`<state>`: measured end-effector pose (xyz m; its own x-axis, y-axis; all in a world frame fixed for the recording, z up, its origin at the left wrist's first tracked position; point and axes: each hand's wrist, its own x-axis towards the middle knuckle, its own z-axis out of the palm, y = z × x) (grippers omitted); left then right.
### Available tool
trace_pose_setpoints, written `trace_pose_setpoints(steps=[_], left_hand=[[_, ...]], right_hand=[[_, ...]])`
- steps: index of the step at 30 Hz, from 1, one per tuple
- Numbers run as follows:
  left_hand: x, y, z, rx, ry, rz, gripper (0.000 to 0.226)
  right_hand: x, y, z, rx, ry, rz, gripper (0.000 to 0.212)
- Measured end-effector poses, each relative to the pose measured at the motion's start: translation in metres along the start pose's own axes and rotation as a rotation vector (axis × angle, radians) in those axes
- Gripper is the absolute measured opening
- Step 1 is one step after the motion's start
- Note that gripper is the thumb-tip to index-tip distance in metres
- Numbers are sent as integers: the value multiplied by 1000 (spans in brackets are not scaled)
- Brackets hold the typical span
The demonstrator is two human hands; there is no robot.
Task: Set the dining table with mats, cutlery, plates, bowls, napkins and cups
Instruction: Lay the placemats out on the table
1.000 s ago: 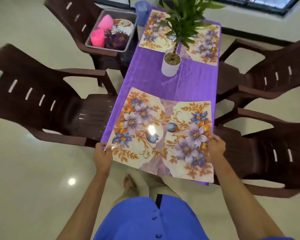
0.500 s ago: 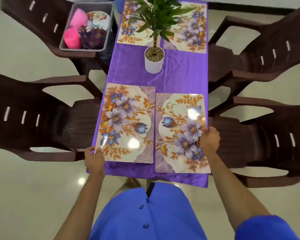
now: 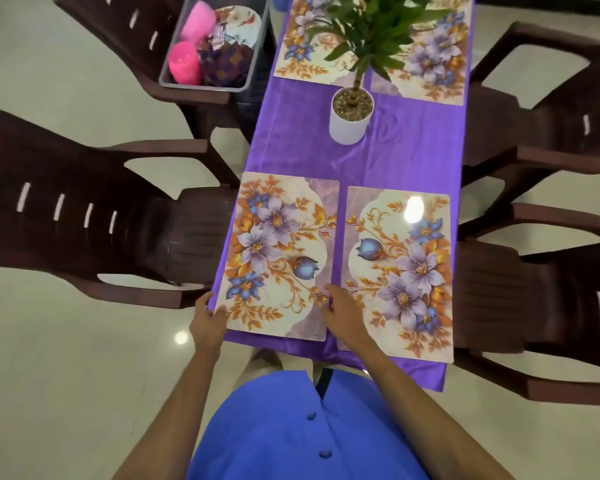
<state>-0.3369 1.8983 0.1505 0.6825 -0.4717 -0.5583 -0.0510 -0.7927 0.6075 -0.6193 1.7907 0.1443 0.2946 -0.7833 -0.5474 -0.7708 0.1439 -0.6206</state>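
Note:
Two floral mats lie side by side at the near end of the purple-clothed table (image 3: 388,161). My left hand (image 3: 207,318) holds the near left corner of the left mat (image 3: 278,254), thumb on top. My right hand (image 3: 343,313) rests with straight fingers on that mat's near right edge, over the gap beside the right mat (image 3: 399,271). Two more floral mats (image 3: 430,64) lie at the far end. A grey tub (image 3: 208,81) on a far left chair holds pink cups (image 3: 184,64), patterned plates and dark cloth.
A potted plant in a white pot (image 3: 349,124) stands mid-table. Brown plastic chairs (image 3: 84,220) flank the table on both sides, two on the right (image 3: 541,299). Pale shiny floor lies all around.
The two near mats now lie apart and flat on the table. My right hand left the right mat's outer edge and moved left onto the left mat's inner near edge.

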Motion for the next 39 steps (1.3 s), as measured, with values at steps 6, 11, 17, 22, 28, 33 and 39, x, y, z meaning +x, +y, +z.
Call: trace_pose_setpoints(steps=[6, 11, 17, 22, 28, 33, 39], left_hand=[[18, -4, 1, 161, -92, 131, 42], [40, -10, -12, 229, -218, 236, 46], [68, -15, -27, -19, -374, 35, 39], [80, -17, -43, -57, -439, 13, 35], [91, -17, -51, 206, -486, 232, 48], [100, -13, -50, 584, -564, 458, 67], [89, -9, -53, 839, -570, 482, 95]], right_hand=[[-8, -18, 37, -179, 1, 29, 57], [-15, -37, 63, -127, 113, 211, 68], [-22, -63, 85, 24, 306, 517, 55], [-22, -59, 92, 363, 432, 766, 39], [-23, -42, 92, 611, 546, 715, 28], [-17, -32, 92, 467, 605, 622, 36], [-17, -38, 93, 296, 569, 580, 40]])
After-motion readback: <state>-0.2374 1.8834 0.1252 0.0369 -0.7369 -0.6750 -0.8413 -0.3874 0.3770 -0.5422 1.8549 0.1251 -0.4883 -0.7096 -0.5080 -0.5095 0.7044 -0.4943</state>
